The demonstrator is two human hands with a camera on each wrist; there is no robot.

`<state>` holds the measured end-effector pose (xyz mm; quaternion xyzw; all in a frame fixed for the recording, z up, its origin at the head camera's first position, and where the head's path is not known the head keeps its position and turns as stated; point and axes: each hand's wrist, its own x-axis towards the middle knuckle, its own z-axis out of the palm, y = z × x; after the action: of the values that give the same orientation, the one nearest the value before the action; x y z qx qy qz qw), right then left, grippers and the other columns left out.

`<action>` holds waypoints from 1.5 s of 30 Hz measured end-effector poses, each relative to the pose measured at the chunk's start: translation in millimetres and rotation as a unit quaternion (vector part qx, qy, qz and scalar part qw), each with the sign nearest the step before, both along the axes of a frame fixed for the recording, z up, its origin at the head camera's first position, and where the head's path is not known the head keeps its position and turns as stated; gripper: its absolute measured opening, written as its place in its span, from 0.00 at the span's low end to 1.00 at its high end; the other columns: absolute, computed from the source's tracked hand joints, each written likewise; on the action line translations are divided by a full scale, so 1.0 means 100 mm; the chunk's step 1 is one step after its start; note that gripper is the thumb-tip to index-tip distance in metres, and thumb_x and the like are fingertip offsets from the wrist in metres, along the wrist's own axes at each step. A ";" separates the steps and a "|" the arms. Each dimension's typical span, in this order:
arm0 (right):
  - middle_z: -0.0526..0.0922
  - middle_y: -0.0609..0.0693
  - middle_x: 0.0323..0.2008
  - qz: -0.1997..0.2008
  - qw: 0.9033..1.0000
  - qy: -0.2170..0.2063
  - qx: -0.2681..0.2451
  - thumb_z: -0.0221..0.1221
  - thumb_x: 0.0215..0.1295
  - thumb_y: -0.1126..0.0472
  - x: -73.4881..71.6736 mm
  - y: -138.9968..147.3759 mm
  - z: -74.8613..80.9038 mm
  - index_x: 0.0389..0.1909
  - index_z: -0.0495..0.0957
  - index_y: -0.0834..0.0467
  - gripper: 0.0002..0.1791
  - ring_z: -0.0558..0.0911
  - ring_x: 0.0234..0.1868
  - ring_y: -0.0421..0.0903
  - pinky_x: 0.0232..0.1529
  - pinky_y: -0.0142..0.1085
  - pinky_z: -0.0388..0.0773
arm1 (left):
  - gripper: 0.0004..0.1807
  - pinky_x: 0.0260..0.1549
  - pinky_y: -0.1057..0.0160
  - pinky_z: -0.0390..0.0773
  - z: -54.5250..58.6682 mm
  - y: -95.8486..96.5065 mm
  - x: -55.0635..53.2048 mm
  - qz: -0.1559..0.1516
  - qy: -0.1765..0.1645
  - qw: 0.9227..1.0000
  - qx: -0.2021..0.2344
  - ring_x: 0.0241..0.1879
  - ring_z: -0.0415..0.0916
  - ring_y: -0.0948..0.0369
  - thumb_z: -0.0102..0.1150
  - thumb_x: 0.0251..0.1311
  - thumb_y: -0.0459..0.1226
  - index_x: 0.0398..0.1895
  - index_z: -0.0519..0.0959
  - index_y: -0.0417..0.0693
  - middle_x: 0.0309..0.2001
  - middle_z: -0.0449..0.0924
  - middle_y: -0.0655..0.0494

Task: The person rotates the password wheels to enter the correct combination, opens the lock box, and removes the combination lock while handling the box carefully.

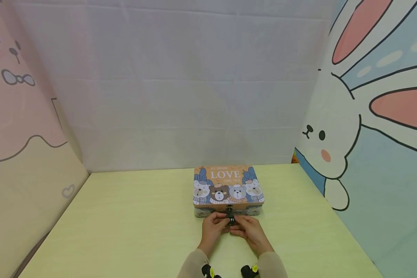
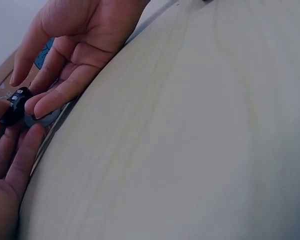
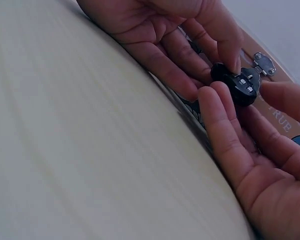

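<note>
From my distant place I see the tin box [image 1: 226,185], which lies with its lid down on the surface [image 1: 139,224]. The small black lock [image 1: 231,221] is at the middle of the box's near side, just beside the metal latch [image 3: 264,64]; whether it is hooked there, I cannot tell. The lock sits between the fingertips of both hands: my left hand [image 1: 212,228] pinches it from the box's left half, my right hand [image 1: 251,231] from the right half. All fingers are bent, their gap nearly closed around the lock.
</note>
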<state>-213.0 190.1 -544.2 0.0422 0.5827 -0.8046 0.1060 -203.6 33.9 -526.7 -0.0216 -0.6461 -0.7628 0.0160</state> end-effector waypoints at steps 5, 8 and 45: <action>0.82 0.55 0.36 0.013 1.000 0.006 0.008 0.54 0.73 0.68 0.02 0.00 0.02 0.48 0.77 0.75 0.13 0.85 0.32 0.44 0.42 0.38 0.86 | 0.09 0.28 0.57 0.87 -0.15 0.01 -0.08 -0.001 -0.007 1.000 0.000 0.30 0.83 0.52 0.63 0.57 0.23 0.39 0.79 0.22 0.33 0.85 0.39; 0.81 0.55 0.36 0.018 1.000 0.011 0.017 0.54 0.73 0.69 0.02 -0.01 0.01 0.46 0.77 0.74 0.11 0.85 0.32 0.45 0.41 0.38 0.86 | 0.09 0.27 0.59 0.86 -0.28 0.02 -0.15 0.001 -0.013 1.000 -0.004 0.30 0.83 0.54 0.64 0.57 0.23 0.39 0.80 0.24 0.33 0.85 0.40; 0.82 0.53 0.33 0.055 0.998 0.023 0.019 0.52 0.73 0.70 -0.05 -0.02 0.02 0.39 0.78 0.70 0.07 0.84 0.32 0.43 0.39 0.36 0.86 | 0.10 0.29 0.70 0.81 -0.28 -0.01 -0.17 0.009 0.008 0.999 -0.041 0.35 0.82 0.57 0.65 0.49 0.23 0.38 0.82 0.29 0.35 0.85 0.43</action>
<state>-217.7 188.1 -542.2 -0.0063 0.6014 -0.7873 0.1360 -220.8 32.9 -554.9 -0.0230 -0.6769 -0.7352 0.0272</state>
